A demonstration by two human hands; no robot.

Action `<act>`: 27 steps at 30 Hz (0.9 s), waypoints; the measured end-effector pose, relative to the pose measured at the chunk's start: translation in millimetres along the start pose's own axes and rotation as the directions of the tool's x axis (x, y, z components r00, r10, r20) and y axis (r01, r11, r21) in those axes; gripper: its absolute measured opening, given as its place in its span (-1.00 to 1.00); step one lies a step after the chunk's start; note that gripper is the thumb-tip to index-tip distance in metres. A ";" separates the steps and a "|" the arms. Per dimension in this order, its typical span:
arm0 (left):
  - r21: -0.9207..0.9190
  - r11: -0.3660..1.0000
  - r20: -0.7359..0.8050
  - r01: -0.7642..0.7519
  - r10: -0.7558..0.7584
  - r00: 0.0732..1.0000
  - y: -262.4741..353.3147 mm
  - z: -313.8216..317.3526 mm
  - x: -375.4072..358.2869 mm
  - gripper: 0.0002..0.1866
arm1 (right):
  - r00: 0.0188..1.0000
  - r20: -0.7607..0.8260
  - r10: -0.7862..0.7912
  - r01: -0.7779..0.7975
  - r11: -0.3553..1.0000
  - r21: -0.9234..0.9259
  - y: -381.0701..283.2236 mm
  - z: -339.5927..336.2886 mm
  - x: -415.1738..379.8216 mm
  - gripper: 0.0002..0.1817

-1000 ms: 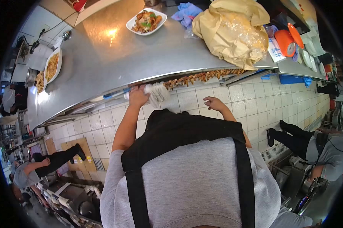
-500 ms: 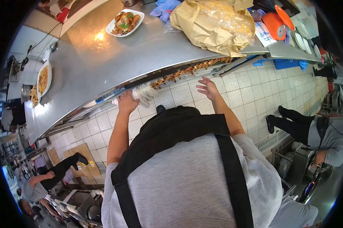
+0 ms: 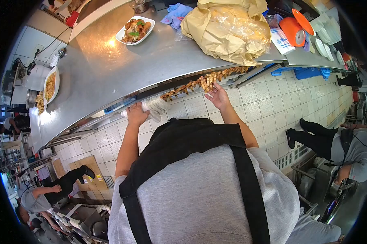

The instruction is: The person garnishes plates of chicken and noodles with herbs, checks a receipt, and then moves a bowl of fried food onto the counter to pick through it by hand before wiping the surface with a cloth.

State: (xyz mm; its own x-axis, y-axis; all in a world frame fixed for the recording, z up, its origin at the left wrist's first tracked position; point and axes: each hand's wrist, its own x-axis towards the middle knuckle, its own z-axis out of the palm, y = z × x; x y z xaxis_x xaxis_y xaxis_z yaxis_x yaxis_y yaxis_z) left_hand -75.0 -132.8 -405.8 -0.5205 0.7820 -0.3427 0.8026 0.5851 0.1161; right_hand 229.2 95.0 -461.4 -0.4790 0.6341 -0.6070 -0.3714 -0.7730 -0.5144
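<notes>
My left hand point(image 3: 137, 114) is closed over one end of a bunch of thin, whitish plastic bags point(image 3: 155, 106) hanging below the counter's front edge. To the right, my right hand point(image 3: 219, 98) has its fingertips at a clump of wooden clothespins point(image 3: 208, 82), which stands out from the row. That row of wooden clothespins point(image 3: 179, 92) runs along under the counter edge, from the bags towards the right.
On the steel counter point(image 3: 90, 77) are a white dish of food with green leaves point(image 3: 135, 31), a crumpled brown paper bag point(image 3: 216, 34), a blue cloth point(image 3: 176, 15) and an orange scale point(image 3: 292, 31). A noodle plate point(image 3: 51, 86) stands left. Co-workers point(image 3: 348, 142) flank me.
My right hand has moved up and left to the clothespins, and a clump of them now sticks out at its fingertips. My left hand stays at the plastic bags.
</notes>
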 end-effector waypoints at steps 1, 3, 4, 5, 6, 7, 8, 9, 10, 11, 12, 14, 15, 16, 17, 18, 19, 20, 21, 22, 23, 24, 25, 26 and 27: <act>0.008 1.000 0.015 0.003 -0.003 1.000 0.1 0.1 1.2 -0.30 | 1.000 0.002 -0.001 0.001 1.000 -0.002 -0.8 0.8 -2.7 -0.70; -0.003 1.000 0.009 0.004 -0.004 1.000 0.7 0.7 2.3 -0.30 | 0.997 -0.027 -0.078 0.075 0.991 -0.110 -2.0 0.5 -7.8 -0.69; -0.012 1.000 0.004 0.004 -0.004 1.000 1.0 0.7 2.5 -0.29 | 0.997 -0.025 -0.078 0.075 0.991 -0.113 -1.8 -1.8 -9.3 -0.69; -0.016 1.000 0.001 0.008 -0.008 1.000 2.2 1.2 2.8 -0.29 | 0.996 -0.034 -0.087 0.081 0.987 -0.141 -3.5 -3.6 -11.5 -0.70; -0.002 1.000 0.014 0.017 -0.017 1.000 3.6 1.4 3.6 -0.29 | 0.995 -0.036 -0.095 0.088 0.981 -0.172 -5.5 -4.9 -11.2 -0.70; 0.010 0.999 0.020 0.036 -0.037 0.999 2.9 0.2 4.3 -0.29 | 0.996 -0.013 -0.090 0.086 0.979 -0.182 -6.7 -7.9 -10.2 -0.70; 0.002 0.998 0.001 0.064 -0.064 0.998 -0.1 3.0 5.5 -0.29 | 0.993 -0.007 -0.122 0.116 0.957 -0.266 -7.9 -11.3 -11.9 -0.70; 0.009 0.999 -0.035 0.033 -0.033 0.999 -2.9 10.6 6.8 -0.29 | 0.988 0.008 -0.151 0.145 0.926 -0.350 -9.0 -15.6 -13.0 -0.70; 0.016 1.000 -0.072 0.008 -0.007 0.997 -4.7 17.1 6.9 -0.29 | 0.984 -0.016 -0.176 0.159 0.921 -0.356 -11.0 -19.3 -15.5 -0.70; 0.023 1.000 -0.080 0.011 -0.009 0.997 -2.8 18.5 5.6 -0.31 | 0.980 -0.034 -0.198 0.172 0.915 -0.366 -13.7 -23.8 -19.0 -0.70; 0.030 0.999 -0.094 0.026 -0.023 0.995 -1.2 18.5 6.7 -0.33 | 0.974 -0.057 -0.219 0.174 0.884 -0.434 -13.2 -33.6 -17.5 -0.68; 0.108 0.993 -0.188 0.036 -0.015 0.982 -7.3 34.7 14.8 -0.41 | 0.952 -0.028 -0.306 0.153 0.549 -0.822 -15.1 -54.2 -15.8 -0.70; 0.042 0.998 -0.124 0.039 -0.033 0.992 -5.6 25.7 13.1 -0.38 | 0.972 0.038 -0.231 0.135 0.424 -0.896 -16.6 -61.8 -16.6 -0.71; 0.023 0.998 -0.107 0.066 -0.063 0.992 0.3 14.5 6.8 -0.38 | 0.995 0.052 -0.083 0.081 0.404 -0.911 -18.8 -47.7 -30.4 -0.72; 0.008 0.998 -0.125 0.060 -0.059 0.990 1.7 9.6 1.7 -0.38 | 0.987 0.161 -0.007 0.158 0.243 -0.957 -22.1 -27.1 -43.9 -0.75; -0.002 0.999 -0.142 0.040 -0.040 0.989 1.1 7.3 -0.6 -0.39 | 0.982 0.180 0.051 0.161 0.259 -0.952 -21.2 -0.8 -56.5 -0.77; -0.014 0.997 -0.156 0.072 -0.074 0.985 -1.6 7.5 -1.6 -0.39 | 0.962 0.259 0.082 0.238 0.204 -0.950 -21.3 19.8 -59.4 -0.78; -0.038 0.999 -0.218 0.032 -0.040 0.975 -3.4 9.0 -1.6 -0.37 | 0.937 0.341 0.069 0.310 0.280 -0.908 -22.3 44.2 -58.3 -0.80; -0.053 0.998 -0.275 -0.023 0.007 0.961 -6.0 9.8 -0.5 -0.36 | 0.911 0.411 0.042 0.370 0.359 -0.857 -24.2 71.3 -57.7 -0.81; -0.052 0.998 -0.278 -0.031 0.016 0.960 -9.9 7.6 0.6 -0.36 | 0.877 0.480 -0.019 0.460 0.322 -0.828 -29.8 107.1 -62.3 -0.83; -0.222 0.971 -0.203 -0.091 0.045 0.978 -15.1 2.8 2.5 -0.39 | 0.839 0.537 -0.087 0.538 0.278 -0.795 -37.2 145.8 -62.7 -0.85; -0.384 0.912 -0.128 -0.143 0.101 0.987 -19.0 -3.5 3.7 -0.43 | 0.813 0.561 -0.157 0.583 0.220 -0.782 -45.4 178.2 -58.4 -0.88; -0.374 0.909 -0.123 -0.184 0.148 0.981 -23.2 -11.9 1.5 -0.43 | 0.783 0.578 -0.231 0.616 0.156 -0.772 -53.4 206.3 -48.5 -0.90; -0.530 0.815 -0.159 -0.232 0.173 0.972 -28.8 -23.1 -4.7 -0.50 | 0.699 0.631 -0.336 0.691 0.089 -0.718 -61.1 229.6 -31.8 -0.92; -0.669 0.692 -0.189 -0.270 0.193 0.963 -34.7 -36.1 -11.2 -0.57 | 0.646 0.647 -0.405 0.725 0.058 -0.687 -71.4 254.1 -14.3 -0.95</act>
State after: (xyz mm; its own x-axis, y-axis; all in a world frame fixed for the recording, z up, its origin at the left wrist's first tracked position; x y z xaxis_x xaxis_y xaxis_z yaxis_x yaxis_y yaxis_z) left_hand -107.5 -154.2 -372.4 -0.4015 0.9064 -0.1310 0.5015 0.3373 0.7967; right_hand 60.4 135.8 -262.0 -0.6740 0.7088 0.2082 0.1772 0.4287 -0.8859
